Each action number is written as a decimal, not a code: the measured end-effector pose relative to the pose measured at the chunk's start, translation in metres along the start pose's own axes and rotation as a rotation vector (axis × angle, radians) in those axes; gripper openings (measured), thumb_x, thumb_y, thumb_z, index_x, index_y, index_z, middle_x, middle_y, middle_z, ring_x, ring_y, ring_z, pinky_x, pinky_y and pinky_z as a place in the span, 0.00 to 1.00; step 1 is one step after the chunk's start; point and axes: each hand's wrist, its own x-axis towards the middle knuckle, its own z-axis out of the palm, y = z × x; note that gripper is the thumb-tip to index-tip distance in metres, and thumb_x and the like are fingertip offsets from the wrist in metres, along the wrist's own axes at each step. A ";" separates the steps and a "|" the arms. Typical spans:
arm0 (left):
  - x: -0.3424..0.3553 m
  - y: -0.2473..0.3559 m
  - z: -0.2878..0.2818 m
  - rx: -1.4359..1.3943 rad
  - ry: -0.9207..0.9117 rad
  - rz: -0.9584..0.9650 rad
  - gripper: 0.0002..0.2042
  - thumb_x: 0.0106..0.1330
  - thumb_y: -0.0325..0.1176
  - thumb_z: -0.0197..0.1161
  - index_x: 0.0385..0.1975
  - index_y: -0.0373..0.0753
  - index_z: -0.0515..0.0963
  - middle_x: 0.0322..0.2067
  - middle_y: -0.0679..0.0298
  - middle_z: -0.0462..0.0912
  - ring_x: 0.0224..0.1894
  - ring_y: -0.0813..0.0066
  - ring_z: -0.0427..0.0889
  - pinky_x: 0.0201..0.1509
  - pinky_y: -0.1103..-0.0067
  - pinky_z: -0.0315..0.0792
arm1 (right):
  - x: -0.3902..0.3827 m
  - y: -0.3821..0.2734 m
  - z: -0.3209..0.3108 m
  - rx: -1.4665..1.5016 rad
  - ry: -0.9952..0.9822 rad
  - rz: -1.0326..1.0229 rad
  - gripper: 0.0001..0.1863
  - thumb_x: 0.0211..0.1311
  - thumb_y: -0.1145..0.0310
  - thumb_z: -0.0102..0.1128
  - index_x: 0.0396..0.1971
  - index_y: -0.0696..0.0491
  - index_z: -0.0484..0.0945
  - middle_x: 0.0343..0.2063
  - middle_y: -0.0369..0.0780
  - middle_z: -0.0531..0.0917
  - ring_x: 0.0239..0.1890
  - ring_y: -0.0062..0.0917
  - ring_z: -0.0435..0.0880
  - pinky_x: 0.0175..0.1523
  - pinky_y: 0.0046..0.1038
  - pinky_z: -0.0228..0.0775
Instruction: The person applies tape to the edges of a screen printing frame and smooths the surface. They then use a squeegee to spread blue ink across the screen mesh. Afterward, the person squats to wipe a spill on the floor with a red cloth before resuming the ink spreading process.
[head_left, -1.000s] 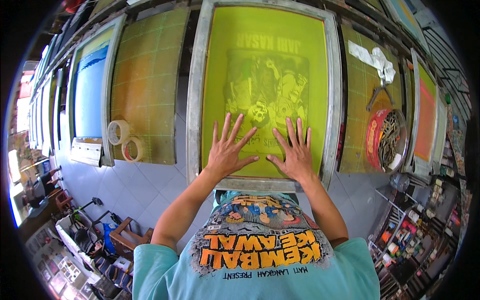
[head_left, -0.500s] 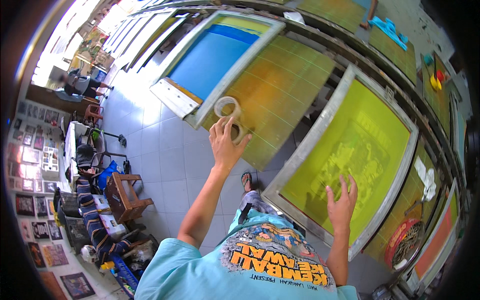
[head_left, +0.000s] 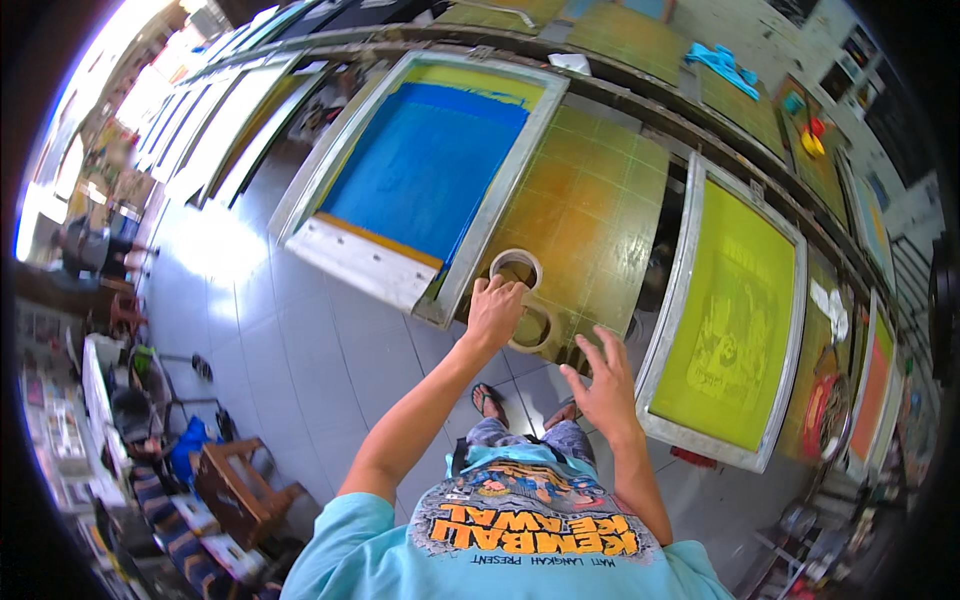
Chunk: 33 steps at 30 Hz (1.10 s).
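Two rolls of tape lie side by side near the close end of a brownish-green printing board. My left hand has its fingers curled over the near edge of the far tape roll, where it meets the near tape roll; the fingertips are partly hidden. Just right of the rolls, my right hand hovers at the board's near edge with fingers spread and nothing in them.
Left of the board rests a framed screen with blue ink and a pale squeegee. A yellow-green screen stands to the right. A red round tin lies beyond it. A wooden stool stands left on the tiled floor.
My right hand has moved left from over the yellow-green screen to near the tape rolls. My left hand's fingers have closed from a spread pose at the rolls. The view has shifted.
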 end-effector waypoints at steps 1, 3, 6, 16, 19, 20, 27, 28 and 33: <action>0.004 0.000 -0.004 -0.044 -0.026 0.009 0.26 0.59 0.40 0.73 0.58 0.42 0.79 0.47 0.59 0.86 0.58 0.60 0.78 0.65 0.65 0.65 | 0.000 -0.009 0.004 0.044 0.002 0.036 0.28 0.65 0.56 0.70 0.60 0.55 0.79 0.64 0.52 0.73 0.66 0.50 0.73 0.69 0.45 0.67; 0.005 0.005 -0.017 -0.224 0.162 0.085 0.19 0.60 0.38 0.72 0.50 0.39 0.81 0.43 0.55 0.86 0.53 0.56 0.81 0.58 0.61 0.71 | 0.000 -0.020 0.007 0.111 0.047 0.141 0.27 0.65 0.56 0.70 0.59 0.55 0.80 0.63 0.52 0.74 0.63 0.49 0.76 0.67 0.45 0.70; -0.002 0.036 -0.038 -0.478 0.237 0.036 0.18 0.62 0.37 0.71 0.49 0.35 0.81 0.43 0.49 0.85 0.48 0.47 0.83 0.52 0.58 0.75 | -0.006 -0.020 0.004 0.543 0.101 0.450 0.31 0.70 0.55 0.64 0.67 0.55 0.71 0.63 0.49 0.76 0.62 0.38 0.79 0.63 0.38 0.75; -0.059 0.209 -0.007 -0.658 -0.110 0.439 0.20 0.63 0.39 0.73 0.49 0.32 0.81 0.43 0.44 0.84 0.46 0.46 0.84 0.50 0.59 0.77 | -0.143 0.013 -0.046 1.356 0.578 0.587 0.26 0.76 0.57 0.46 0.62 0.61 0.73 0.58 0.46 0.79 0.57 0.38 0.82 0.58 0.44 0.79; -0.086 0.273 0.028 -0.903 -0.451 0.365 0.16 0.66 0.39 0.72 0.39 0.30 0.83 0.30 0.55 0.85 0.33 0.68 0.82 0.40 0.69 0.75 | -0.237 0.031 -0.067 1.854 0.693 0.697 0.27 0.77 0.56 0.42 0.63 0.60 0.72 0.57 0.48 0.79 0.55 0.46 0.85 0.57 0.50 0.81; -0.096 0.300 0.043 -0.908 -0.535 0.352 0.15 0.67 0.39 0.71 0.36 0.29 0.83 0.28 0.59 0.84 0.31 0.72 0.80 0.37 0.72 0.73 | -0.273 0.033 -0.072 2.014 0.775 0.562 0.27 0.75 0.55 0.39 0.62 0.60 0.70 0.56 0.50 0.79 0.52 0.50 0.86 0.54 0.54 0.82; -0.261 0.523 0.154 -0.837 -1.029 0.616 0.16 0.70 0.38 0.68 0.26 0.30 0.80 0.22 0.67 0.80 0.27 0.81 0.73 0.31 0.76 0.68 | -0.524 0.016 -0.091 0.928 1.818 1.146 0.28 0.73 0.59 0.45 0.66 0.58 0.66 0.53 0.48 0.78 0.50 0.38 0.85 0.51 0.40 0.82; -0.295 0.541 0.162 -0.943 -1.140 0.707 0.16 0.69 0.38 0.69 0.27 0.29 0.80 0.24 0.63 0.81 0.28 0.79 0.75 0.33 0.75 0.69 | -0.548 0.012 -0.090 0.842 1.895 1.210 0.29 0.74 0.55 0.46 0.67 0.58 0.66 0.54 0.48 0.78 0.52 0.37 0.83 0.54 0.37 0.80; -0.400 0.621 0.174 -0.662 -1.139 1.621 0.14 0.62 0.38 0.75 0.28 0.33 0.80 0.36 0.56 0.79 0.43 0.59 0.78 0.48 0.68 0.73 | -0.611 0.016 -0.080 0.538 2.242 1.446 0.35 0.78 0.41 0.51 0.68 0.56 0.65 0.57 0.50 0.78 0.61 0.34 0.77 0.63 0.31 0.70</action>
